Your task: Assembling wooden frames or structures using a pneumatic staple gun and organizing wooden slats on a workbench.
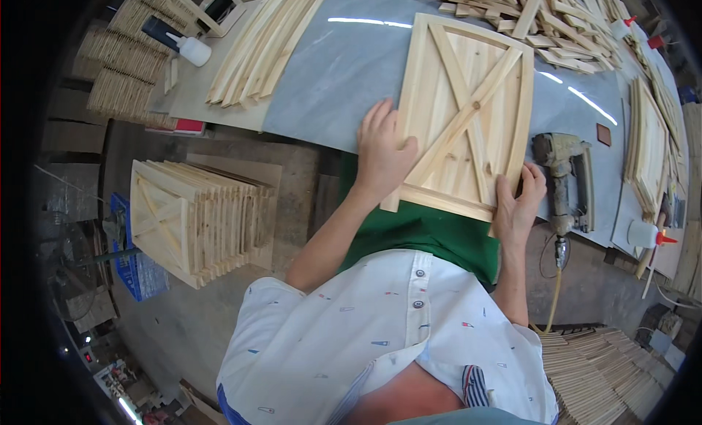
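A framed pale wooden panel point(446, 136) with crossed braces lies on the grey tabletop, its lower end jutting over the near edge above a green apron. Around its left side my left hand point(386, 148) is closed, thumb on the frame and fingers at the outer edge. At the lower right corner my right hand point(521, 205) grips the frame, thumb on top. Just right of that hand a nail gun point(561, 165) rests on the table, with a yellowish hose running down from it.
Wooden strips point(267, 44) lie at the left, with a white glue bottle point(194, 50) beside them. Loose wood pieces point(541, 19) are heaped at the back. Another glue bottle point(643, 235) is at the right. Finished-looking panels point(197, 216) stand stacked at the lower left.
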A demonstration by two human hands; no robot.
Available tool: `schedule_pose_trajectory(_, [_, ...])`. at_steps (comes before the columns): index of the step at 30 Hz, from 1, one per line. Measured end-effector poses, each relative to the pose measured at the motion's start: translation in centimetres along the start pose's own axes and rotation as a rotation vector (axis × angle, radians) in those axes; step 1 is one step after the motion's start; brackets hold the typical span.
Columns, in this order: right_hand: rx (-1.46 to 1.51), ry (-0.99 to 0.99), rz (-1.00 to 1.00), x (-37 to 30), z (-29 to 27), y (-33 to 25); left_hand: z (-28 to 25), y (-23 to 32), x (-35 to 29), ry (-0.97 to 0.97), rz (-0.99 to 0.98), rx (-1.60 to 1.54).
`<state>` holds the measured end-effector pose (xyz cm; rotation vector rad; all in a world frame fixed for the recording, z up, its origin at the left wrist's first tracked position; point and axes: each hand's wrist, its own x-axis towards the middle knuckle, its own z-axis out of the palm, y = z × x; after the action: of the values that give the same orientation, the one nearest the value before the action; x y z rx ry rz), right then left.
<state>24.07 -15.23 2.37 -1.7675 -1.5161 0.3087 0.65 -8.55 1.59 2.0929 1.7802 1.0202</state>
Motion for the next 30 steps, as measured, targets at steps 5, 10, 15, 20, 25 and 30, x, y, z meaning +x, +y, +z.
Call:
schedule_pose_trajectory(5, [0.200, -0.032, -0.006, -0.4, -0.7, -3.5, -3.8, 0.4, -2.2, 0.047, -0.359, -0.509])
schedule_pose_trajectory(10, [0.363, -0.194, -0.216, 2.8, 1.7, -9.5, -10.0, -0.5, -6.1, 0.416, -0.510, -0.710])
schedule_pose_trajectory(15, [0.551, -0.592, -0.588, 4.3, 10.1, -24.2, -22.1, -2.5, -11.2, 0.772, -0.682, -0.406])
schedule_pose_trajectory(20, [0.722, -0.886, -0.903, 1.9, 17.5, -38.3, -31.6, -6.4, -15.8, 0.946, -0.785, 0.027])
schedule_pose_trajectory(25, [0.484, -1.059, -1.028, -2.0, 26.5, -43.3, -33.4, -11.0, -19.2, 1.066, -0.844, -0.135])
schedule_pose_trajectory(30, [0.406, -1.087, -1.083, -6.0, 34.7, -41.9, -32.3, -14.6, -20.7, 0.981, -0.942, 0.037])
